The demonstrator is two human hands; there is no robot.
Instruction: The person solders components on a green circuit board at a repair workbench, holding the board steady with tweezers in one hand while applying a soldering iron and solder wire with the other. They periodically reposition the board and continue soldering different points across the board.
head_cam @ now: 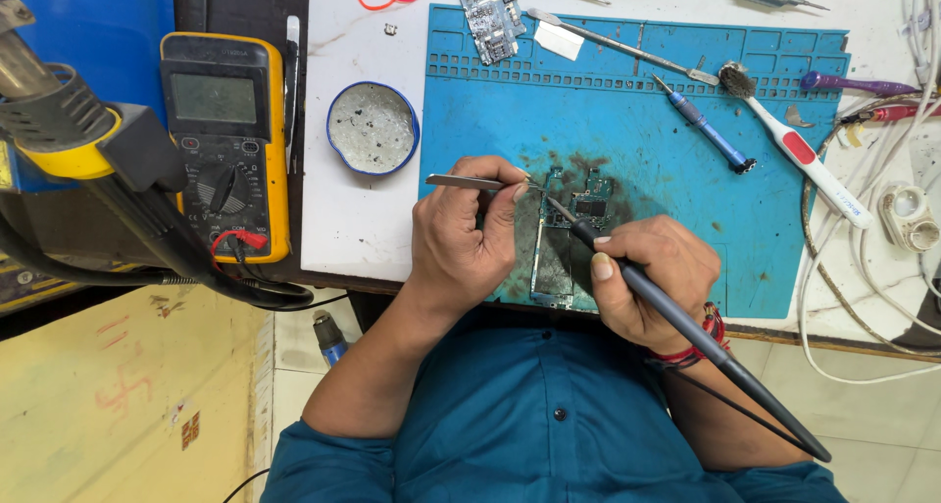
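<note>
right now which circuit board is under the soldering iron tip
The long board on the dark, stained patch of the blue mat, between the left hand and right hand. The other board lies untouched at the mat's top edge.

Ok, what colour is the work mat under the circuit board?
The work mat is blue with dark smudges, seen in the head view.

Hot-air gun [49, 121] cut off, left edge.

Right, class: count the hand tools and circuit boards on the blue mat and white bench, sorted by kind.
Tweezers: 1
Soldering iron: 1
Circuit boards: 2
Screwdriver: 1
Brush: 1
Total: 6
</note>
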